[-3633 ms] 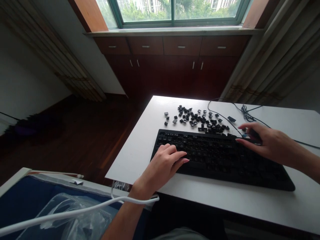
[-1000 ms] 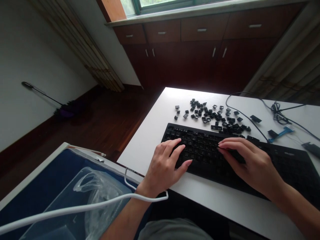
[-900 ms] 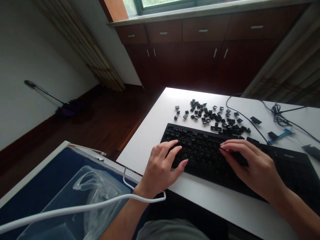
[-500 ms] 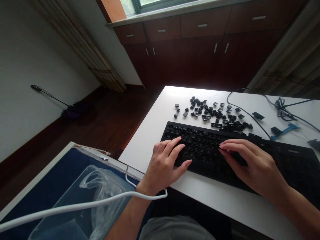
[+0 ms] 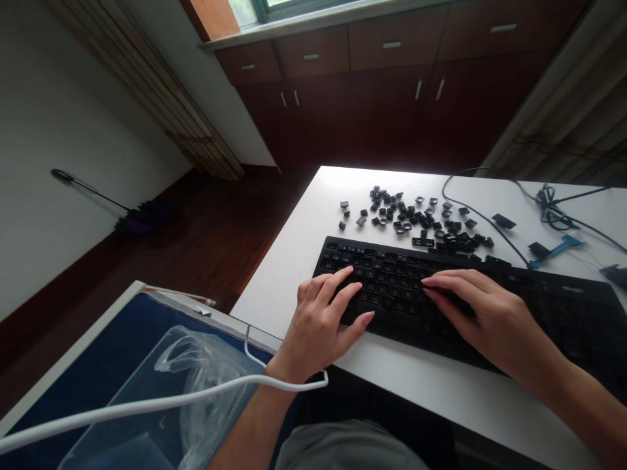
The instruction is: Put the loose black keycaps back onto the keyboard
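Note:
A black keyboard [image 5: 392, 318] lies on the white table, and many of its key positions look bare, without caps. My left hand [image 5: 321, 320] rests on its left part, fingers spread and thumb apart at the front edge. Over the middle of the keys, my right hand [image 5: 482, 310] has thumb and index finger pinched together, tips down at the key rows. Whatever is between those fingertips is too small and dark to make out. Beyond the keyboard's back edge lie loose black keycaps [image 5: 401, 227] in a scattered heap, some upside down.
A blue brush-like tool [image 5: 558, 250] and a coiled black cable [image 5: 551, 202] lie on the white table [image 5: 289, 261] at the right. A white tube [image 5: 161, 406] crosses in front of my left forearm. Clear plastic bags [image 5: 196, 385] sit on dark blue fabric at lower left.
My right hand has moved slightly left along the keys, its fingertips still pinched. My left hand keeps its place on the keyboard. The view has shifted a little.

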A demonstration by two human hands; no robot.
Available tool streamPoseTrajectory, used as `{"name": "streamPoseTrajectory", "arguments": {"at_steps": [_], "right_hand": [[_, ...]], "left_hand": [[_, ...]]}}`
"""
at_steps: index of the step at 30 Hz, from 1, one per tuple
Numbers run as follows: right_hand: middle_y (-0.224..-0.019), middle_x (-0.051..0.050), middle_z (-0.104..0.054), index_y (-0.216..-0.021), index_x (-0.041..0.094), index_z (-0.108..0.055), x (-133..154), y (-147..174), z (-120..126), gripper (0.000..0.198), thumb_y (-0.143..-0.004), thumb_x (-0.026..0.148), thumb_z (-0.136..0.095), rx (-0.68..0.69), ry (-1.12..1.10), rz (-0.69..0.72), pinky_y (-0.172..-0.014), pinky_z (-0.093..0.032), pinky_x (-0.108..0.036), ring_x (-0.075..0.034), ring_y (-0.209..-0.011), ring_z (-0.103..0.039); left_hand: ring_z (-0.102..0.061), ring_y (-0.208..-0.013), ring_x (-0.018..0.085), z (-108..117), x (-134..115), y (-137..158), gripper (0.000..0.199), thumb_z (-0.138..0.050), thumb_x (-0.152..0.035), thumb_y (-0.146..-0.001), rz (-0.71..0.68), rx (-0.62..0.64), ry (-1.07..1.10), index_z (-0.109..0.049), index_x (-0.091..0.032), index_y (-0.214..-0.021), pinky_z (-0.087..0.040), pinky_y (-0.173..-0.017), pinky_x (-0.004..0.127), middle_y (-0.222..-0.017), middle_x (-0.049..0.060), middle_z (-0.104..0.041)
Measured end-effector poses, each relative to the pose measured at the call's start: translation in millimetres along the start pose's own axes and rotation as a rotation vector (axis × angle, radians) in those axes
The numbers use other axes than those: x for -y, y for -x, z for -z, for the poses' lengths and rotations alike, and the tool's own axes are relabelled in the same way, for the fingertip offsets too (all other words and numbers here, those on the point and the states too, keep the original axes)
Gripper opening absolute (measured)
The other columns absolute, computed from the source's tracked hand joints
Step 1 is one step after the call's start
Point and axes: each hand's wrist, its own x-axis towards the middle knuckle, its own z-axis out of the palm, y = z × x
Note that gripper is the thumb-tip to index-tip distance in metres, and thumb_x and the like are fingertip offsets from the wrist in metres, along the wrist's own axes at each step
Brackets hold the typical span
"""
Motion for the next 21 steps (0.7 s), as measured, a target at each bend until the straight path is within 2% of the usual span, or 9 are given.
{"name": "streamPoseTrajectory", "arguments": {"at_steps": [9,21], "right_hand": [[-0.118,-0.008,-0.064,-0.125,0.023,-0.062,1.1,-0.3,0.0,0.031,-0.094,0.024,-0.061,0.026,0.006,0.002,-0.091,-0.056,-0.036,-0.022,-0.105,-0.064],[-0.119,-0.006,-0.065,-0.127,0.024,-0.061,-1.1,0.1,3.6,0.032,-0.094,0.022,-0.062,0.043,-0.029,-0.009,-0.092,-0.056,-0.033,-0.019,-0.105,-0.065]], "left_hand": [[-0.049,-0.129,0.029,6.1,-0.2,6.9,0.038,-0.065,-0.036,-0.091,-0.028,0.053,0.038,-0.06,-0.023,-0.127,-0.037,-0.107,0.047,-0.152,0.01,-0.047],[-0.049,-0.129,0.03,6.4,-0.3,7.3,0.033,-0.065,-0.033,-0.091,-0.039,0.051,0.03,-0.064,-0.024,-0.123,-0.037,-0.106,0.049,-0.151,0.011,-0.047]]}}
